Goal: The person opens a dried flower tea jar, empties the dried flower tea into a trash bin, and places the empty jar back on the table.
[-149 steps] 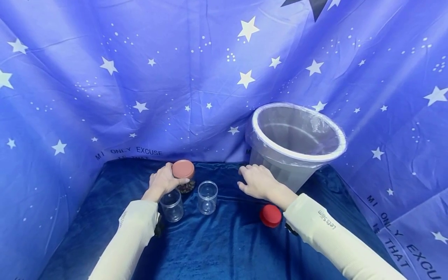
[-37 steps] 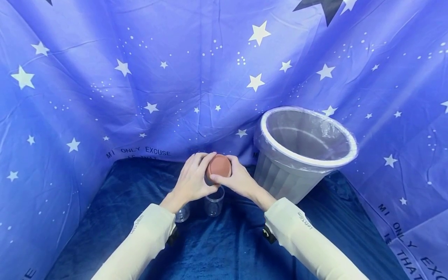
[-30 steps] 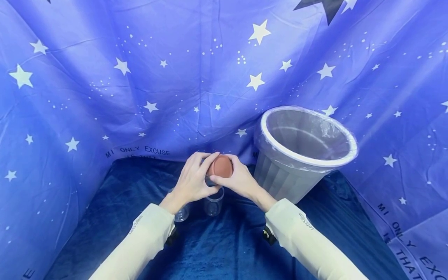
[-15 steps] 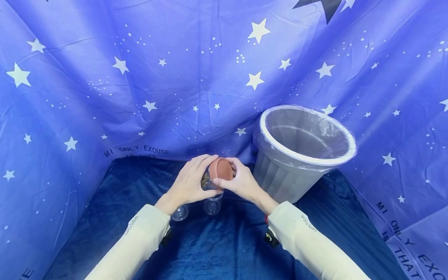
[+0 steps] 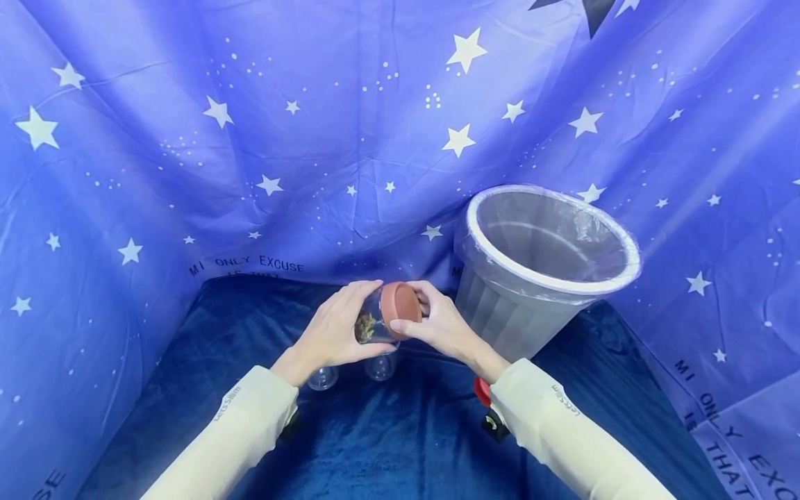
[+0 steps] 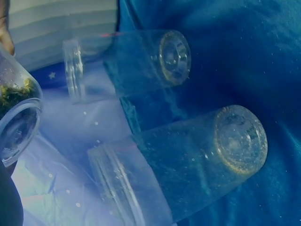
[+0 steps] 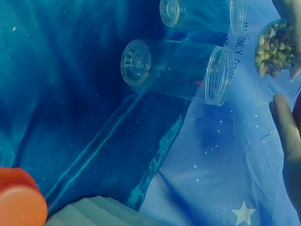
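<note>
Curtain (image 5: 294, 153): purple-blue with white stars and dots, hanging across the far side and both flanks.
Cloth (image 5: 387, 430): dark blue with a sheen, spread under everything.
Bin (image 5: 506, 312): grey, white-rimmed, clear liner over the edge, at the far right.
Sleeves (image 5: 569, 430): pale, reaching in from the near left and near right.
Left hand (image 5: 331, 330): clamped round the body of the held jar (image 5: 375, 316), fingers on the far side, thumb along the near side.
Right hand (image 5: 446, 326): gripping the jar's brown lid (image 5: 403, 310), thumb across its face, fingers round the far right edge.
Held jar: far half of the cloth, about the middle, tilted so the lid faces right; lid and body meet.
Clear jars (image 5: 380, 367): two, upright and apart on the cloth, one mostly hidden by the left hand, the other partly behind the held jar.
Red disc (image 5: 482, 392): lid-like, on the cloth near the right cuff, which partly hides it.
Bits (image 5: 365, 328): yellow-green, inside the held jar.
</note>
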A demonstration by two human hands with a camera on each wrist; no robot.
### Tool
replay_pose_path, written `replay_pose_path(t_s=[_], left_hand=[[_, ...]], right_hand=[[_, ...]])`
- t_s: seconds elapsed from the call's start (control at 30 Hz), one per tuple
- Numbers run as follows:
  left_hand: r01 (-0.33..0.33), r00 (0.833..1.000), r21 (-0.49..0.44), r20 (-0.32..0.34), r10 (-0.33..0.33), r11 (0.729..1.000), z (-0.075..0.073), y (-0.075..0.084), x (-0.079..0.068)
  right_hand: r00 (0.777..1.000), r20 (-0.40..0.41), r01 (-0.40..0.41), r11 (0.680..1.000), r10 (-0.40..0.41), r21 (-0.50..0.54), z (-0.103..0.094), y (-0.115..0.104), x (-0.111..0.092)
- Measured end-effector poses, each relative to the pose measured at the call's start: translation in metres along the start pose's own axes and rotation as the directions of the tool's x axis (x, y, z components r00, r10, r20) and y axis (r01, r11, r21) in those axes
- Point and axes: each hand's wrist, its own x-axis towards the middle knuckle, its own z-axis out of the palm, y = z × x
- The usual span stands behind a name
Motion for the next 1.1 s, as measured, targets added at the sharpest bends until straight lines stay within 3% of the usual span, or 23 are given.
replay_pose_path(t_s=[0.33,0.53,0.8,1.1], left_hand=[[-0.027,1.0,0.005,0.008,0.027,1.0,-0.001,0.016,-0.008],[0.01,0.998,0.043,-0.062,-0.008,0.999,0.004,0.037,-0.008],[0.143,0.987,0.035,-0.078,-0.14,0.989,0.009,0.058,-0.005],[0.258,0.966,0.063,-0.006,-0.258,0.964,0.017,0.072,-0.006]], right_hand=[[0.994,0.112,-0.003,0.996,-0.008,0.094,-0.015,0.001,-0.013],[0.976,0.218,-0.011,0.982,-0.031,0.189,-0.025,0.004,-0.023],[0.983,0.183,0.03,0.999,-0.025,-0.028,-0.031,0.009,-0.029],[0.993,0.121,0.01,0.987,0.009,-0.159,-0.03,0.019,-0.031]])
